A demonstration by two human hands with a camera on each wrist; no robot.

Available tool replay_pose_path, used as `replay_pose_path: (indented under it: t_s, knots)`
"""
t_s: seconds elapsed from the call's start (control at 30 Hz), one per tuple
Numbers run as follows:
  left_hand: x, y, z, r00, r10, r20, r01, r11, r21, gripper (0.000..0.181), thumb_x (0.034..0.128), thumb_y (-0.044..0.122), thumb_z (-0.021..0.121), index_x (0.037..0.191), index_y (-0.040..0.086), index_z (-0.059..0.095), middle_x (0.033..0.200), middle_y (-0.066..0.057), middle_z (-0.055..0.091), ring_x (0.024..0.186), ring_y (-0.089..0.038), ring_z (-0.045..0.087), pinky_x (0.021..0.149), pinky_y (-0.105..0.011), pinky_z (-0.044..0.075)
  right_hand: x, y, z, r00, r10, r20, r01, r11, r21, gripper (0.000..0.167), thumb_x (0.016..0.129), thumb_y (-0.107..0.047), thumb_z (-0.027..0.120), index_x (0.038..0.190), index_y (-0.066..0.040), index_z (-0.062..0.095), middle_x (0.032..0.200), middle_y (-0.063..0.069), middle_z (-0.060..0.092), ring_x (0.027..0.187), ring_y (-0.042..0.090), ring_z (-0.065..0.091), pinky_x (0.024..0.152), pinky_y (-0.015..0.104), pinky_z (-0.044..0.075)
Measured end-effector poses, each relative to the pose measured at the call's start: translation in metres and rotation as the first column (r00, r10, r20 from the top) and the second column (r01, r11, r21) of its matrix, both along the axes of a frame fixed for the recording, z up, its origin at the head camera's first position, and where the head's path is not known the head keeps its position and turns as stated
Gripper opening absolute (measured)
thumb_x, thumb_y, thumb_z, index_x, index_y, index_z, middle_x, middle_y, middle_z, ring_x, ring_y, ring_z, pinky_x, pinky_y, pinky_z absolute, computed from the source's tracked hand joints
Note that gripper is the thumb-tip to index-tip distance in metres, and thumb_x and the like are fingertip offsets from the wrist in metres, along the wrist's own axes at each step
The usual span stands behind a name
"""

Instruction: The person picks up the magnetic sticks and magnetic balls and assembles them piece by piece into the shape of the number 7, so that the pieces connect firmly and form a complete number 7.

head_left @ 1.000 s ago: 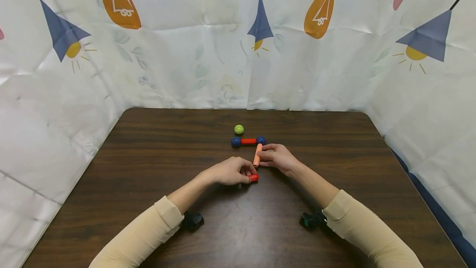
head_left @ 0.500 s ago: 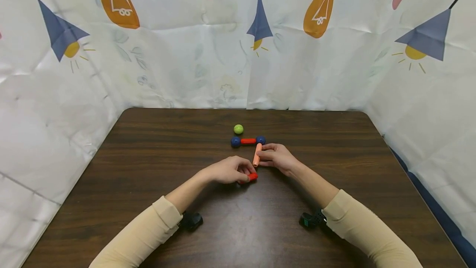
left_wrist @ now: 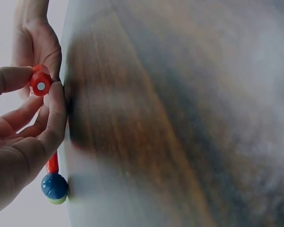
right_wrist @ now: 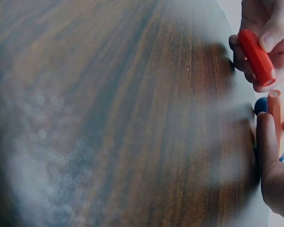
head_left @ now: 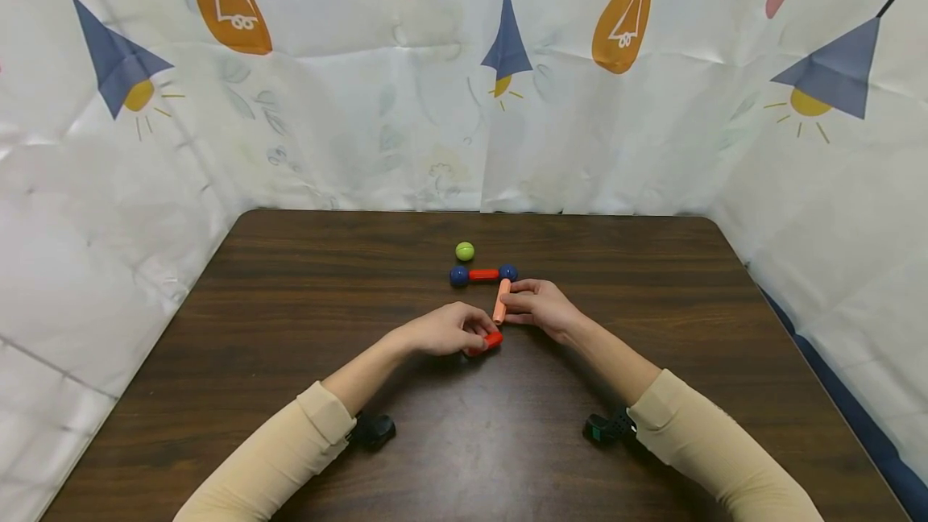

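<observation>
Between thumb and fingers, my left hand (head_left: 451,330) pinches a red rod (head_left: 493,341); the left wrist view shows a pale dot on the end of this red rod (left_wrist: 40,86). My right hand (head_left: 542,311) holds an orange rod (head_left: 502,302) just beyond it, its far end at a blue ball (head_left: 508,273). Whether that end touches the ball I cannot tell. A second red rod (head_left: 483,275) lies between this ball and another blue ball (head_left: 460,276). In the right wrist view the held red rod (right_wrist: 257,57) is tilted, its lower end close to the orange rod (right_wrist: 275,113).
A green ball (head_left: 465,251) sits behind the two blue balls on the dark wooden table (head_left: 304,296). Black devices are strapped at both wrists, the left one (head_left: 374,432) and the right one (head_left: 607,428). A patterned white curtain (head_left: 326,127) hangs behind the table.
The red rod in my left hand has turned, its right end swinging slightly away from me, and more of it shows. My right hand and the orange rod have stayed almost still.
</observation>
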State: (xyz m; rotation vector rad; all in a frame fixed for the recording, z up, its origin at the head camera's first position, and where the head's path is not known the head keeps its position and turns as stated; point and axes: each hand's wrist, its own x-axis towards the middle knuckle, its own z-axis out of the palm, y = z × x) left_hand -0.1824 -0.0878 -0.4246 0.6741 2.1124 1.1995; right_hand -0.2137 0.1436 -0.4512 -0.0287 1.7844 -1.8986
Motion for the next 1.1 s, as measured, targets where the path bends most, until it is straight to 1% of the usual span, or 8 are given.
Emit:
replay_pose_path:
  t_s: [0.2, 0.37, 0.5, 0.7, 0.8, 1.1]
  knots:
    - [0.0001, -0.0014, -0.0004, 0.998, 0.02, 0.067, -0.023, 0.999, 0.042, 0.024, 0.1, 0.006, 0.064, 0.122, -0.002, 0.067, 0.099, -0.007, 0.07, 0.083, -0.015, 0.066, 0.076, -0.034, 0.058, -0.0002, 0.0001, 0.0, 1.0, 0.005, -0.006, -0.005, 1.0, -0.02, 0.048, 0.102, -0.005, 0.062, 0.141, 0.016, 0.042, 0.126, 0.025, 0.057, 0.098, 0.022, 0.07, 0.093, 0.039, 0.055]
    - [0.0004, -0.0021, 0.0002, 0.994, 0.038, 0.099, -0.043, 0.998, 0.046, 0.026, 0.0996, 0.006, 0.065, 0.123, -0.003, 0.066, 0.102, -0.007, 0.069, 0.085, -0.016, 0.067, 0.076, -0.034, 0.058, 0.0001, 0.0002, -0.0003, 1.0, 0.007, -0.007, -0.007, 1.0, -0.018, 0.05, 0.103, -0.006, 0.062, 0.142, 0.016, 0.042, 0.127, 0.025, 0.057, 0.099, 0.023, 0.07, 0.093, 0.039, 0.055]
    - [0.0007, -0.0017, -0.001, 0.993, 0.044, 0.112, -0.05, 0.997, 0.054, 0.026, 0.0996, 0.006, 0.065, 0.124, -0.004, 0.065, 0.103, -0.008, 0.069, 0.086, -0.016, 0.066, 0.077, -0.035, 0.058, 0.0001, 0.0005, -0.0005, 1.0, 0.008, -0.005, -0.008, 1.0, -0.017, 0.05, 0.103, -0.006, 0.062, 0.143, 0.016, 0.041, 0.13, 0.026, 0.056, 0.101, 0.023, 0.069, 0.093, 0.039, 0.055]
    - [-0.0006, -0.0006, -0.0044, 0.993, 0.046, 0.113, -0.053, 0.997, 0.051, 0.027, 0.0996, 0.007, 0.065, 0.125, -0.004, 0.065, 0.105, -0.008, 0.068, 0.086, -0.016, 0.067, 0.077, -0.035, 0.059, -0.0001, 0.0006, -0.0015, 1.0, 0.007, -0.006, -0.007, 1.0, -0.017, 0.05, 0.103, -0.006, 0.062, 0.142, 0.016, 0.041, 0.129, 0.026, 0.056, 0.1, 0.022, 0.07, 0.093, 0.039, 0.055]
    - [0.0002, -0.0003, -0.0038, 0.992, 0.048, 0.116, -0.054, 0.997, 0.05, 0.027, 0.1, 0.006, 0.064, 0.125, -0.004, 0.065, 0.107, -0.008, 0.067, 0.087, -0.017, 0.068, 0.078, -0.035, 0.059, 0.0001, 0.0005, -0.0013, 1.0, 0.007, -0.008, -0.007, 1.0, -0.016, 0.05, 0.103, -0.006, 0.062, 0.142, 0.016, 0.041, 0.129, 0.026, 0.056, 0.1, 0.022, 0.07, 0.093, 0.04, 0.055]
    - [0.001, 0.0002, -0.0028, 0.989, 0.07, 0.134, -0.079, 0.995, 0.061, 0.026, 0.1002, 0.006, 0.064, 0.123, -0.005, 0.065, 0.105, -0.009, 0.066, 0.086, -0.016, 0.068, 0.079, -0.034, 0.059, 0.0003, 0.0006, -0.0007, 1.0, 0.007, -0.009, -0.007, 1.0, -0.012, 0.049, 0.103, -0.006, 0.062, 0.142, 0.015, 0.042, 0.128, 0.025, 0.057, 0.1, 0.022, 0.07, 0.092, 0.038, 0.055]
